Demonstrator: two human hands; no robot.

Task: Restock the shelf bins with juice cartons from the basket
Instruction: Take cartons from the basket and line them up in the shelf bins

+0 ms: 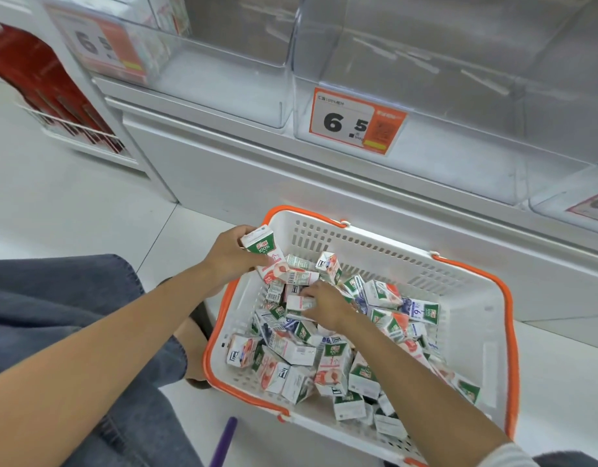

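A white basket (pixel 466 318) with orange rim and handles stands on the floor, holding several small juice cartons (pixel 328 365) in a loose heap. My left hand (pixel 232 252) grips a green, white and pink juice carton (pixel 267 256) above the basket's left edge. My right hand (pixel 324 303) reaches into the basket and closes its fingers round another carton (pixel 299 302) lying on the heap. Above, two clear plastic shelf bins stand side by side: the left bin (pixel 223 72) and the right bin (pixel 459 96) with a "6.5" price tag (pixel 356 121).
A white shelf base (pixel 257 170) runs below the bins. A wire rack with red packs (pixel 65 106) stands at the left. My knees in blue denim (pixel 55 298) are at the lower left. A purple stick (pixel 225 439) lies on the floor in front of the basket.
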